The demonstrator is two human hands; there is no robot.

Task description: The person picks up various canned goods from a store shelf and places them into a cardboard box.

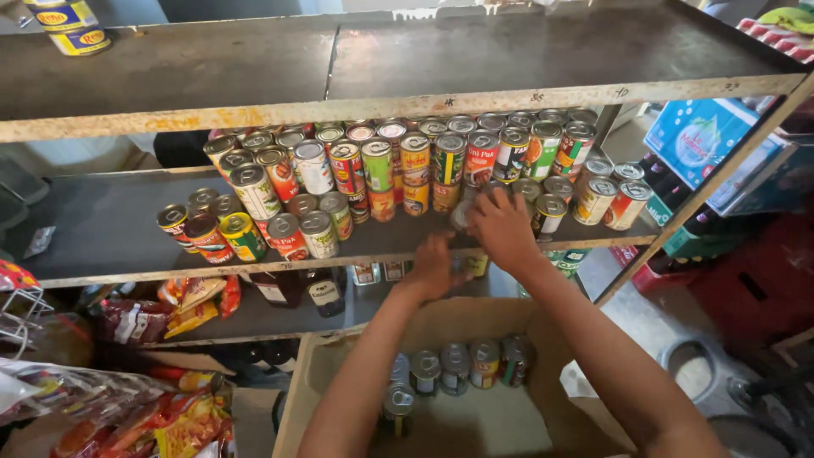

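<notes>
Many small tin cans [377, 165] with coloured labels stand stacked in two layers on the dark middle shelf [102, 229]. My right hand [502, 227] reaches onto that shelf and closes on a can [462, 214] near the front edge. My left hand [437, 265] is just below and to the left, at the shelf's front edge, its fingers curled; whether it holds anything is hidden. Under my arms sits an open cardboard box [322, 382] with several more cans [458, 366] in it.
The top shelf [466, 51] is dark, with two yellow-and-blue tins [72, 25] at its far left. Dark bottles [326, 293] and snack packets [191, 305] fill the lower shelf. More packets [170, 420] lie bottom left. Blue cartons [704, 140] stand right.
</notes>
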